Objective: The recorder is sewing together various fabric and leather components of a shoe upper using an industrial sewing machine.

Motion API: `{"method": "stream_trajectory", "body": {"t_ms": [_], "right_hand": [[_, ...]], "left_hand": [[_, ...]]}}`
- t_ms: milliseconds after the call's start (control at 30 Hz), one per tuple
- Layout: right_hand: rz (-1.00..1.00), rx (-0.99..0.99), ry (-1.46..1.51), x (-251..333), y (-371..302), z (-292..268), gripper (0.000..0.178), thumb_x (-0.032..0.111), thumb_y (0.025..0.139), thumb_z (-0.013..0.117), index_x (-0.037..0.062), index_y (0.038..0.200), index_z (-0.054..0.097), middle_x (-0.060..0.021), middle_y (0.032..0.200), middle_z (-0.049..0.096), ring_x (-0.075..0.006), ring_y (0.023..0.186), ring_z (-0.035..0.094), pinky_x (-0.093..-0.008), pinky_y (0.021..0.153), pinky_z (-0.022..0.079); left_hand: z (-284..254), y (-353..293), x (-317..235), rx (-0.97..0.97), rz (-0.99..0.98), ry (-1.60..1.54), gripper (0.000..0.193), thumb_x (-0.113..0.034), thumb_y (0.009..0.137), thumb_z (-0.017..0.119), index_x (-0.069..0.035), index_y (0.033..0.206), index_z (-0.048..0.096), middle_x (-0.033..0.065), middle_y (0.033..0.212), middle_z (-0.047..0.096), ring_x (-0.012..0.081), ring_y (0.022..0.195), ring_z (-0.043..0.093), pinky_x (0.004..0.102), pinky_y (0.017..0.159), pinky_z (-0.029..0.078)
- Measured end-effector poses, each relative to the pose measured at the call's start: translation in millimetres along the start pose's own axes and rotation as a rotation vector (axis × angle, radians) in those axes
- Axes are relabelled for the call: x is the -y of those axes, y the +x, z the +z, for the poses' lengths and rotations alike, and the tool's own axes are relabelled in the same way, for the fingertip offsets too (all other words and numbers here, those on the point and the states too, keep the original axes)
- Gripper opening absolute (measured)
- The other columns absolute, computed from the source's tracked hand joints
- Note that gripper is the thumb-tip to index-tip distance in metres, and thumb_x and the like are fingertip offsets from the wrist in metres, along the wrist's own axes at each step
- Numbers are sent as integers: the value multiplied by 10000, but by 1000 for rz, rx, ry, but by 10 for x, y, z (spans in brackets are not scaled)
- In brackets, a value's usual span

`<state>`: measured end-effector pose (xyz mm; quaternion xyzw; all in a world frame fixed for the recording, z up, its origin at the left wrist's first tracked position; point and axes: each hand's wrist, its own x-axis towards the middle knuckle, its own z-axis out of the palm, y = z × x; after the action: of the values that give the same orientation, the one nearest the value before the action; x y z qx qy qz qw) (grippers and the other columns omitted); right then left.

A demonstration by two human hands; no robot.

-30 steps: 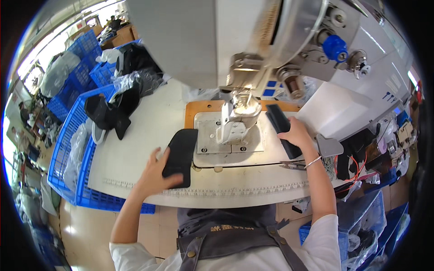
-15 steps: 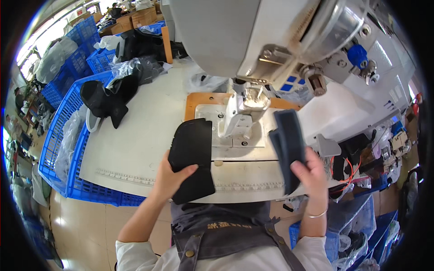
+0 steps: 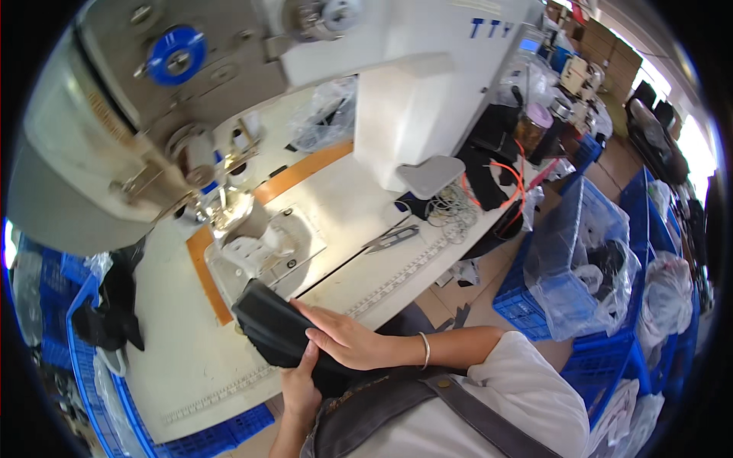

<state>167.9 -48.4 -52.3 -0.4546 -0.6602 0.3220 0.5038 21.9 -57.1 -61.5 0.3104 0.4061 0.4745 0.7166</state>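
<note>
Black flat pieces (image 3: 263, 324) of material lie together in front of the sewing machine, tilted, with long edges showing at their far end. My left hand (image 3: 301, 389) grips them from the near side, its thumb up against them. On top lies my right hand (image 3: 340, 340), fingers together along the upper edge and thumb bent over the face; its grip underneath is hidden. The hands touch, and the lower part of the pieces is covered by them and by my apron. Just beyond stands the presser foot area (image 3: 248, 229) over a metal plate.
Metal thread snips (image 3: 393, 238) lie by the ruler tape (image 3: 405, 275) along the table edge. Tangled thread (image 3: 450, 216) and an orange cord (image 3: 519, 187) are at the right end. Blue crates (image 3: 527, 305) with plastic bags stand right; another crate (image 3: 84, 359) holds black pieces left.
My view has swung to the right. My hands, apart before with a black piece in the left and a dark folded piece in the right, have come together.
</note>
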Motion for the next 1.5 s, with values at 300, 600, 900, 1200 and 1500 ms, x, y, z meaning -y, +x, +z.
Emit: {"method": "stream_trajectory", "body": {"t_ms": [300, 600, 900, 1200, 1500], "right_hand": [[26, -191, -908, -367, -176, -1875, 218, 54, 780, 653, 28, 996, 643, -79, 850, 564, -251, 780, 611, -368, 684, 523], [-385, 333, -1394, -793, 366, -2231, 66, 103, 770, 602, 41, 788, 614, -49, 878, 527, -227, 758, 641, -338, 651, 558], [-392, 27, -945, -386, 356, -1841, 160, 45, 725, 676, 55, 861, 593, -65, 866, 589, -242, 777, 638, -336, 692, 542], [245, 336, 330, -8, 246, -730, 117, 66, 853, 662, -14, 865, 578, -76, 859, 687, -116, 676, 634, -276, 639, 535], [499, 317, 1137, -224, -123, -703, 216, 49, 960, 542, -30, 1162, 546, -171, 1278, 604, -70, 588, 612, -213, 603, 565]], "left_hand": [[-234, 57, -222, 18, 11, -114, 476, -206, 876, 695, 31, 1253, 527, 168, 1121, 641, 307, 1017, 633, 430, 925, 520], [-331, 40, -231, 8, -16, -52, 601, -131, 776, 798, 11, 1286, 515, 111, 1125, 644, 259, 1032, 623, 402, 931, 501], [-99, 124, -401, 265, -25, -30, 820, -115, 671, 843, 27, 1383, 460, 137, 1287, 597, 213, 1074, 607, 347, 967, 472], [11, 216, -265, 275, -202, 0, 664, -153, 687, 853, 30, 1261, 575, 139, 1192, 650, 243, 1062, 637, 380, 960, 489], [-18, 26, -21, 309, -206, -33, 769, -183, 693, 843, 43, 1342, 499, 166, 1263, 615, 279, 1153, 600, 417, 1032, 449]]}}
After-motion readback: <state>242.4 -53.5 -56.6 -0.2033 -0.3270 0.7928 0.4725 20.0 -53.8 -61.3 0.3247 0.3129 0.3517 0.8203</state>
